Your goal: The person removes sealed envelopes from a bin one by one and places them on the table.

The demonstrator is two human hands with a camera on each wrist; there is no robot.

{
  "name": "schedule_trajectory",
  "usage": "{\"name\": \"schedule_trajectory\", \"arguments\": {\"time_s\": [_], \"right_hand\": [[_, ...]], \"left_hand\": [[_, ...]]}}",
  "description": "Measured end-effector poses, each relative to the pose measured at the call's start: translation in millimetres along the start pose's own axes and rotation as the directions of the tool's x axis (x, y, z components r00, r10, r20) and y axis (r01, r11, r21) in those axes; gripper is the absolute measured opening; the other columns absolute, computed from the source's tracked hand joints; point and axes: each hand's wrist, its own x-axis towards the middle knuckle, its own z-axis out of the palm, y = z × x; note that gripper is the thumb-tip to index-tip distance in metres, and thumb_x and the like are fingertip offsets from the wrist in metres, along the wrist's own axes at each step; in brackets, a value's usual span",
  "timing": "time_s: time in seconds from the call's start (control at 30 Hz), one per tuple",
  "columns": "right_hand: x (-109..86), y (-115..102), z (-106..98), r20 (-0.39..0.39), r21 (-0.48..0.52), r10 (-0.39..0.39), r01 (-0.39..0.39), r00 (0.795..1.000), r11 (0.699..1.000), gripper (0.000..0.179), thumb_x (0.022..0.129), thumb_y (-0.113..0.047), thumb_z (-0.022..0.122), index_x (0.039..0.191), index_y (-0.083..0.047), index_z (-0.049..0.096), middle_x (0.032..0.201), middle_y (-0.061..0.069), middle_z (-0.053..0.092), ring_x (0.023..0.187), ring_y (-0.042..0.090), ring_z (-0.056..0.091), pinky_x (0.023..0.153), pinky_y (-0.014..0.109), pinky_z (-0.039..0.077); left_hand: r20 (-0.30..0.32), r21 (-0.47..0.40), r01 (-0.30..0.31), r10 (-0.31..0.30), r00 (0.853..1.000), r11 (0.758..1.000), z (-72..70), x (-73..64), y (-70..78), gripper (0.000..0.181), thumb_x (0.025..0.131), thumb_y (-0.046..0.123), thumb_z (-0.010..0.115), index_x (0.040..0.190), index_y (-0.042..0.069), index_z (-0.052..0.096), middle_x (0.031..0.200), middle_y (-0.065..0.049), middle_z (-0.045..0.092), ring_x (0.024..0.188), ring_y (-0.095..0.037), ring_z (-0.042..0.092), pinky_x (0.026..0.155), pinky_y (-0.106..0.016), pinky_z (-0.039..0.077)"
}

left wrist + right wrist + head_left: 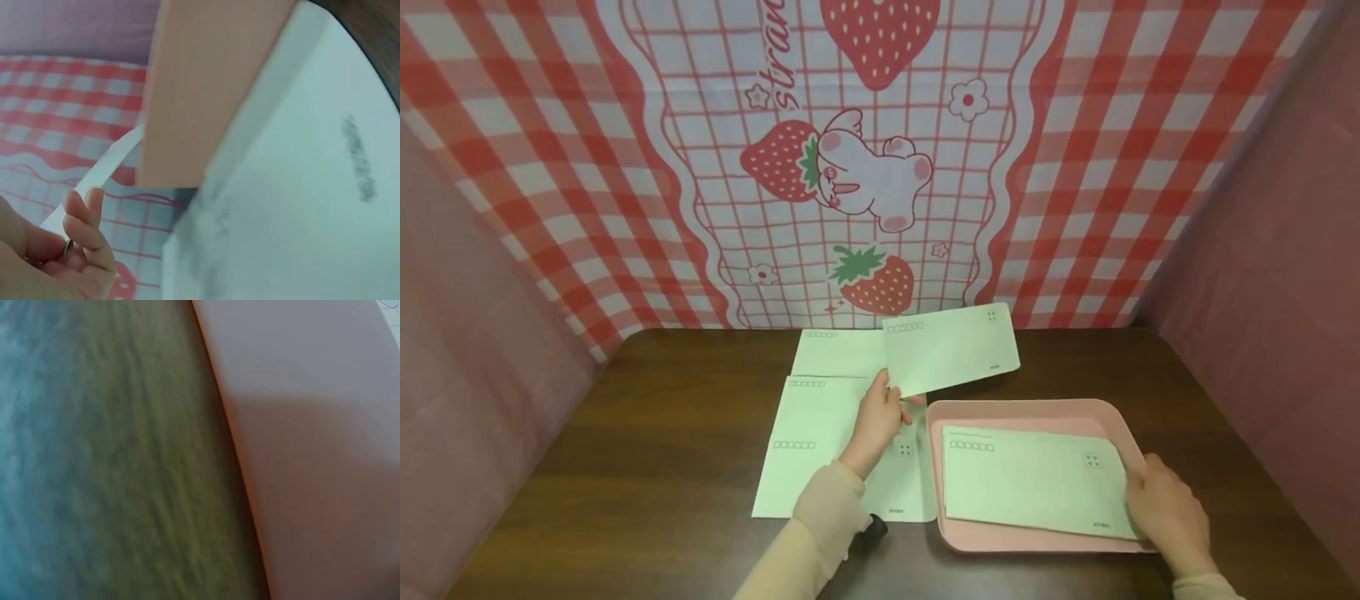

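My left hand (880, 421) pinches a white envelope (951, 350) by its lower left corner, raised at the back of the table. In the left wrist view the fingers (87, 240) curl at that envelope's edge, seen nearly edge-on. Below this hand several more envelopes (823, 483) lie overlapping on the table. At the right, my right hand (1168, 512) grips the right rim of a pink tray (1037, 543); its fingertips are partly hidden. Inside the tray rests a stack of envelopes (1030, 483). The right wrist view shows the tray's wall (312, 456) but not the hand.
A brown wooden table (647, 450) carries everything. A red-and-white checked cloth (1120, 167) with strawberry prints hangs behind its back edge. Pink cloth walls (1262, 292) stand at both sides. A small black object (874, 531) shows at the left wrist.
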Motion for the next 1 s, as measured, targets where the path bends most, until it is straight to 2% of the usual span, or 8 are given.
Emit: {"name": "schedule_trajectory", "arguments": {"time_s": [0.1,0.17,0.4,0.5,0.6,0.73,0.9,1.0], "right_hand": [[0.3,0,0,0.001,-0.005,0.016,-0.016,1.000,1.000,0.044,0.094,-0.024,0.031,0.121,0.011,0.033,0.109,0.037,0.045,0.093,0.056,0.047,0.064,0.054,0.041],[0.8,0,-1,-0.001,-0.003,0.017,-0.017,1.000,1.000,0.044,0.094,-0.024,0.031,0.121,0.011,0.033,0.109,0.037,0.045,0.092,0.056,0.047,0.064,0.054,0.040],[1.3,2,0,-0.002,-0.002,-0.001,0.001,1.000,1.000,0.044,0.095,-0.024,0.031,0.121,0.011,0.033,0.108,0.037,0.046,0.090,0.055,0.048,0.062,0.053,0.041],[1.2,0,0,0.001,-0.001,-0.004,0.004,1.000,1.000,0.044,0.094,-0.023,0.031,0.122,0.011,0.032,0.109,0.037,0.045,0.091,0.055,0.048,0.062,0.053,0.041],[1.2,-1,0,0.008,0.001,0.001,-0.001,1.000,1.000,0.045,0.095,-0.024,0.031,0.122,0.012,0.032,0.110,0.037,0.045,0.091,0.055,0.048,0.063,0.053,0.041],[1.3,-3,0,0.008,0.002,0.002,-0.002,1.000,1.000,0.046,0.095,-0.025,0.031,0.123,0.012,0.032,0.111,0.037,0.045,0.092,0.056,0.048,0.064,0.054,0.041],[0.5,-2,0,0.005,0.002,-0.003,0.003,1.000,1.000,0.047,0.095,-0.025,0.031,0.123,0.012,0.032,0.112,0.038,0.044,0.093,0.056,0.047,0.064,0.054,0.041],[0.2,-1,0,0.001,0.002,-0.003,0.003,1.000,1.000,0.047,0.095,-0.025,0.031,0.123,0.013,0.031,0.113,0.038,0.044,0.094,0.056,0.047,0.064,0.055,0.041]], "left_hand": [[0.031,0.024,0.067,-0.068,0.997,0.997,1.2,5.2,-8.5,0.050,0.099,0.011,0.032,0.145,0.003,0.014,0.095,-0.012,0.068,0.058,-0.017,0.052,0.046,-0.019,0.033],[0.037,0.031,0.081,-0.083,0.996,0.996,2.2,8.6,-13.3,0.049,0.098,0.012,0.034,0.144,0.003,0.017,0.094,-0.011,0.068,0.056,-0.015,0.051,0.046,-0.019,0.033],[0.034,0.044,0.063,-0.065,0.997,0.997,4.9,19.1,-20.5,0.048,0.097,0.015,0.041,0.141,0.003,0.028,0.092,-0.010,0.070,0.051,-0.014,0.049,0.043,-0.019,0.030],[0.011,0.082,0.060,-0.061,0.998,0.995,6.5,23.9,-21.0,0.044,0.095,0.017,0.046,0.136,0.003,0.039,0.087,-0.009,0.070,0.048,-0.014,0.049,0.040,-0.019,0.029],[-0.026,0.118,0.062,-0.059,0.998,0.991,10.3,27.7,-22.2,0.026,0.091,0.017,0.053,0.110,0.002,0.059,0.080,-0.007,0.069,0.045,-0.013,0.047,0.039,-0.020,0.030],[-0.073,0.145,0.088,-0.078,0.994,0.986,16.8,29.7,-23.8,0.014,0.085,0.017,0.061,0.083,0.005,0.065,0.075,-0.003,0.069,0.046,-0.010,0.049,0.042,-0.020,0.033],[-0.116,0.173,0.162,-0.143,0.983,0.972,24.0,31.3,-24.8,0.021,0.081,0.018,0.065,0.099,0.006,0.063,0.069,-0.001,0.066,0.048,-0.011,0.054,0.045,-0.020,0.037],[-0.118,0.190,0.174,-0.153,0.981,0.966,27.1,32.4,-25.5,0.025,0.082,0.017,0.065,0.104,0.007,0.059,0.066,-0.001,0.064,0.049,-0.012,0.055,0.046,-0.021,0.039]]}}
